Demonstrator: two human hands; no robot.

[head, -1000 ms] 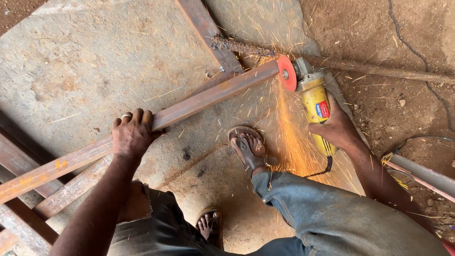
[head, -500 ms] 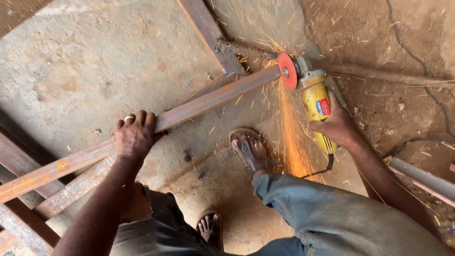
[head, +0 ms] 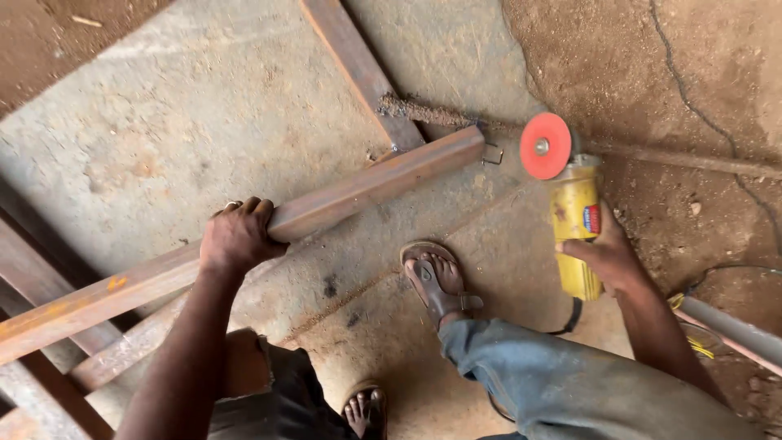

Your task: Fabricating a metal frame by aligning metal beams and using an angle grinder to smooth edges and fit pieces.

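Hands — left (head: 238,236) on steel tube (head: 342,194), right (head: 604,259) round yellow grinder (head: 574,216), disc seemingly clear.

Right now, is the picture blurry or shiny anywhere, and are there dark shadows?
Head view: soft, even daylight, no glare; the left hand on the rusty steel bar and the right hand holding the yellow grinder look sharp; only faint shadows lie beneath the bar.
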